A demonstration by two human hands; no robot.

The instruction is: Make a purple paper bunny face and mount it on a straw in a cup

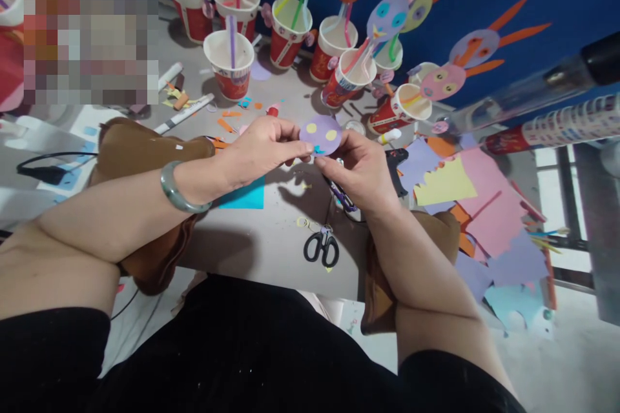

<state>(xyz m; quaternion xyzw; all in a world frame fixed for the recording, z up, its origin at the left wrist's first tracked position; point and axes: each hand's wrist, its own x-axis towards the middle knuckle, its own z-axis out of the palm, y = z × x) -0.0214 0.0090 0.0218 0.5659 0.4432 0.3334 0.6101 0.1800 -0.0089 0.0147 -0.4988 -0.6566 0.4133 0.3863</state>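
Note:
Between my two hands is a purple paper face [320, 132] with two yellow eye ovals and a small blue piece low on its front. My left hand [264, 148] pinches its lower left edge with thumb and fingers. On the other side, my right hand [361, 168] grips the right edge, its thumb near the bottom. Black-handled scissors [322, 248] lie on the table below the hands, beside small yellow scraps. A purple-and-black tool [343, 197] is partly hidden by my right hand. A sheet of blue paper [242, 195] lies under my left wrist.
Several red paper cups [290, 42] holding paper faces on sticks line the back. A cup with one purple strip [228, 68] stands nearer. Coloured paper sheets [494, 200] pile at right, by a stack of cups [557, 126]. Brown cushions [155, 148] lie under both forearms. Markers [184, 113] lie back left.

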